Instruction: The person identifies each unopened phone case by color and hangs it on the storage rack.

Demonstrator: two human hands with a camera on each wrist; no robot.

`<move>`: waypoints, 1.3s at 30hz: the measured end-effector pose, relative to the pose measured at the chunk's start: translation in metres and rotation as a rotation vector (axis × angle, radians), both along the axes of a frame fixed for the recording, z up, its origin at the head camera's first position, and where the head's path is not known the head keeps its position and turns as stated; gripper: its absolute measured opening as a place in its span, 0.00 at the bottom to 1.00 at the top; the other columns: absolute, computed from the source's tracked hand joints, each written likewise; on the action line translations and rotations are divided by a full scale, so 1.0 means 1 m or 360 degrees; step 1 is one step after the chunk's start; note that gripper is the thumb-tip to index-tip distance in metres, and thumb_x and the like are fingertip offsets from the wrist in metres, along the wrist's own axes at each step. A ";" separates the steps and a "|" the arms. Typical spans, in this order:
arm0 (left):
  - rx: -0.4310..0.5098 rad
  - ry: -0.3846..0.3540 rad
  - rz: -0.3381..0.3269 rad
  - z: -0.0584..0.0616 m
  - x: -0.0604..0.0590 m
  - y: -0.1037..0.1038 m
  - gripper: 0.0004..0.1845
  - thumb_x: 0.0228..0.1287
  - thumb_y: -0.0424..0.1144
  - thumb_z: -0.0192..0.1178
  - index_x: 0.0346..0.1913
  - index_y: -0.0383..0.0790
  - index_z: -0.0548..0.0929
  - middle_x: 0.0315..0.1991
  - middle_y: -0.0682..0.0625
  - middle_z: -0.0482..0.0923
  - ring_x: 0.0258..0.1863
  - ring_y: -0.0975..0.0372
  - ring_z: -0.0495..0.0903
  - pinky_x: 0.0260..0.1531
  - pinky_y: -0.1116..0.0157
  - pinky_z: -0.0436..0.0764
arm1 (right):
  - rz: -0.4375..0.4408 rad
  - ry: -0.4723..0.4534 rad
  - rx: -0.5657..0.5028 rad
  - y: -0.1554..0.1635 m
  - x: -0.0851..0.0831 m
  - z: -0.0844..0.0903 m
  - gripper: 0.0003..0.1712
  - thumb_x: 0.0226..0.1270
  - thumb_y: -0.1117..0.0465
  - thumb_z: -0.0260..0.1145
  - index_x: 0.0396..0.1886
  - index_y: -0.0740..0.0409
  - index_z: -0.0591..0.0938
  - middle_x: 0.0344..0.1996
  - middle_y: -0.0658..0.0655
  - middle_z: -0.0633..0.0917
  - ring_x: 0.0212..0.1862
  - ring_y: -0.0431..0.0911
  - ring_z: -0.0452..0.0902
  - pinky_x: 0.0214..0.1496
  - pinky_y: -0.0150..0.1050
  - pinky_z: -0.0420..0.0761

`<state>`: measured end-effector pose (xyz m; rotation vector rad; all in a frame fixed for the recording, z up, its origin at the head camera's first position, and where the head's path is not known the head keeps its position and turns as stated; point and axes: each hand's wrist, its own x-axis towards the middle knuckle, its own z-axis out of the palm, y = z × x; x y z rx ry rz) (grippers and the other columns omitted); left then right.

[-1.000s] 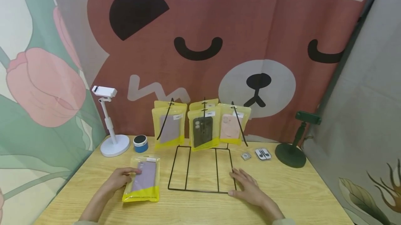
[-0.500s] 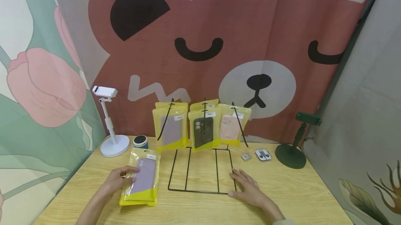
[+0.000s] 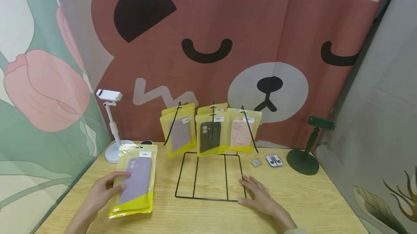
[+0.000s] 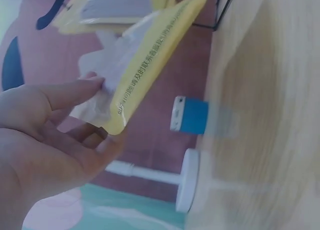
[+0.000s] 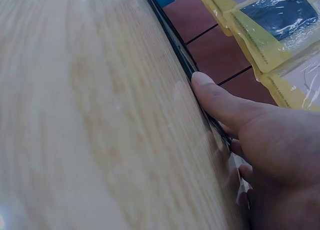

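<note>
My left hand (image 3: 101, 192) pinches the left edge of a yellow-and-clear pouch holding a purple phone case (image 3: 138, 176), with the thumb on its front. In the left wrist view this pouch (image 4: 150, 64) is tilted and raised off the table, and the fingers are behind it. My right hand (image 3: 258, 197) rests at the right front corner of a black wire display rack (image 3: 226, 176), its fingers extended along the base. In the right wrist view the thumb (image 5: 215, 92) lies on the wire. Similar pouches hang from the rack's hooks: purple (image 3: 180, 134), black (image 3: 210, 138) and pink (image 3: 240, 132) cases in front.
At the back left stand a white phone stand (image 3: 112, 152) and a blue-and-white cylinder (image 4: 192, 115), mostly behind the pouch in the head view. Boxed earphones (image 3: 274, 161), a small square item (image 3: 256, 162) and a green stand (image 3: 303, 161) are at the right.
My left hand has lifted the pouch off the table and drawn it leftward, covering most of the blue cylinder. The left hanging pouches have tilted slightly. My right hand has stayed put.
</note>
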<state>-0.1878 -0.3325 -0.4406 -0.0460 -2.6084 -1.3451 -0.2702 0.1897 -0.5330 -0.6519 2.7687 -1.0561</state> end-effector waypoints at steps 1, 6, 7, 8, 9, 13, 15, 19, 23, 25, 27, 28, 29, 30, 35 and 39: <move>-0.0009 0.0040 0.0000 0.001 0.004 -0.003 0.17 0.61 0.37 0.66 0.54 0.38 0.82 0.42 0.53 0.76 0.37 0.73 0.67 0.34 0.75 0.69 | 0.0000 -0.0002 0.0000 0.000 0.000 0.000 0.44 0.59 0.40 0.67 0.70 0.55 0.68 0.74 0.60 0.58 0.74 0.65 0.41 0.64 0.75 0.40; -0.0025 0.0205 -0.0020 0.010 0.020 -0.008 0.17 0.63 0.38 0.64 0.55 0.41 0.81 0.49 0.61 0.79 0.42 0.75 0.69 0.39 0.78 0.73 | -0.0015 -0.0030 -0.0005 -0.001 0.000 0.001 0.44 0.59 0.40 0.67 0.71 0.55 0.67 0.74 0.60 0.57 0.74 0.65 0.40 0.64 0.75 0.38; -0.0008 0.0231 -0.0046 0.012 0.023 -0.006 0.17 0.64 0.37 0.64 0.55 0.41 0.81 0.49 0.60 0.79 0.42 0.74 0.70 0.39 0.77 0.74 | -0.0019 -0.0036 -0.0005 -0.001 0.000 0.001 0.44 0.59 0.40 0.67 0.71 0.55 0.67 0.74 0.60 0.57 0.74 0.65 0.40 0.64 0.75 0.38; -0.0004 0.0246 -0.0064 0.013 0.025 -0.004 0.17 0.64 0.38 0.63 0.56 0.42 0.81 0.51 0.61 0.79 0.42 0.73 0.70 0.40 0.77 0.74 | -0.0021 -0.0037 -0.0009 -0.002 0.000 0.001 0.44 0.59 0.40 0.67 0.71 0.55 0.67 0.74 0.60 0.57 0.74 0.65 0.40 0.64 0.75 0.38; 0.0010 0.0262 -0.0089 0.015 0.028 -0.002 0.17 0.64 0.37 0.63 0.56 0.43 0.81 0.51 0.60 0.80 0.40 0.72 0.71 0.39 0.76 0.75 | -0.0021 -0.0035 -0.0008 -0.002 0.000 0.000 0.44 0.59 0.40 0.67 0.71 0.55 0.67 0.74 0.60 0.57 0.74 0.65 0.40 0.64 0.75 0.38; 0.0044 0.0334 -0.0195 0.017 0.038 0.010 0.15 0.64 0.34 0.63 0.53 0.41 0.81 0.49 0.59 0.81 0.38 0.70 0.73 0.35 0.73 0.77 | -0.0008 -0.0027 -0.0004 -0.002 0.001 -0.001 0.44 0.59 0.40 0.67 0.70 0.55 0.68 0.74 0.61 0.58 0.74 0.65 0.41 0.64 0.75 0.40; 0.0042 0.0392 -0.0241 0.018 0.042 0.015 0.14 0.63 0.30 0.62 0.52 0.40 0.82 0.48 0.60 0.82 0.40 0.72 0.74 0.34 0.73 0.78 | 0.0004 -0.0029 -0.0011 -0.002 0.001 -0.001 0.44 0.59 0.40 0.67 0.70 0.55 0.68 0.74 0.61 0.58 0.74 0.65 0.41 0.63 0.76 0.40; 0.0038 0.0461 -0.0322 0.019 0.049 0.019 0.16 0.60 0.26 0.63 0.51 0.38 0.82 0.48 0.60 0.81 0.40 0.70 0.77 0.33 0.72 0.80 | 0.0004 -0.0031 -0.0017 -0.002 0.002 -0.001 0.44 0.59 0.40 0.67 0.70 0.56 0.68 0.74 0.61 0.57 0.74 0.66 0.41 0.63 0.76 0.40; 0.0093 0.0430 -0.0378 0.021 0.055 0.022 0.16 0.59 0.25 0.63 0.51 0.38 0.82 0.48 0.60 0.81 0.39 0.68 0.79 0.34 0.71 0.81 | -0.0016 -0.0020 -0.0001 -0.001 0.001 0.000 0.44 0.59 0.40 0.67 0.70 0.55 0.68 0.74 0.61 0.58 0.74 0.66 0.41 0.64 0.75 0.40; 0.0161 0.0414 -0.0462 0.022 0.058 0.023 0.16 0.59 0.23 0.62 0.51 0.36 0.82 0.49 0.60 0.81 0.41 0.69 0.79 0.37 0.71 0.82 | -0.0016 -0.0015 0.0000 -0.001 0.001 0.001 0.44 0.59 0.40 0.67 0.70 0.55 0.68 0.74 0.61 0.58 0.74 0.65 0.41 0.64 0.75 0.40; 0.0234 0.0414 -0.0559 0.023 0.059 0.026 0.17 0.59 0.22 0.61 0.51 0.36 0.82 0.50 0.58 0.81 0.43 0.69 0.79 0.40 0.71 0.82 | -0.0009 -0.0013 0.0000 0.000 0.000 0.000 0.44 0.59 0.39 0.67 0.70 0.55 0.68 0.74 0.61 0.58 0.74 0.65 0.41 0.63 0.75 0.41; 0.0274 0.0418 -0.0616 0.023 0.060 0.027 0.17 0.58 0.20 0.60 0.51 0.35 0.82 0.50 0.56 0.81 0.43 0.69 0.78 0.41 0.71 0.82 | -0.0004 -0.0014 -0.0005 0.000 0.000 0.000 0.44 0.59 0.40 0.67 0.70 0.56 0.68 0.74 0.61 0.58 0.74 0.65 0.41 0.63 0.75 0.41; 0.0288 0.0425 -0.0648 0.024 0.060 0.028 0.18 0.58 0.20 0.60 0.51 0.36 0.82 0.50 0.55 0.81 0.44 0.70 0.78 0.42 0.72 0.81 | 0.0001 -0.0016 -0.0007 0.000 0.000 0.000 0.44 0.59 0.40 0.67 0.70 0.56 0.67 0.74 0.61 0.58 0.74 0.65 0.41 0.63 0.75 0.41; 0.0314 0.0434 -0.0687 0.024 0.060 0.030 0.18 0.58 0.19 0.60 0.51 0.35 0.82 0.50 0.53 0.81 0.45 0.70 0.78 0.42 0.71 0.81 | 0.0007 -0.0021 -0.0012 0.000 0.000 0.000 0.44 0.60 0.40 0.67 0.70 0.56 0.67 0.74 0.61 0.57 0.74 0.65 0.40 0.63 0.75 0.40; 0.0311 0.0458 -0.0693 0.027 0.055 0.039 0.18 0.58 0.20 0.61 0.51 0.38 0.83 0.49 0.51 0.82 0.45 0.70 0.79 0.42 0.72 0.81 | 0.0003 -0.0022 -0.0024 0.001 0.000 0.000 0.43 0.60 0.41 0.67 0.70 0.56 0.67 0.74 0.61 0.57 0.74 0.65 0.40 0.63 0.75 0.40; 0.0329 0.0499 -0.0724 0.027 0.049 0.045 0.19 0.57 0.19 0.61 0.51 0.37 0.82 0.50 0.50 0.82 0.44 0.68 0.79 0.40 0.71 0.81 | -0.0003 -0.0019 -0.0022 0.001 0.001 0.000 0.43 0.59 0.41 0.67 0.70 0.56 0.68 0.74 0.61 0.58 0.74 0.65 0.41 0.63 0.75 0.40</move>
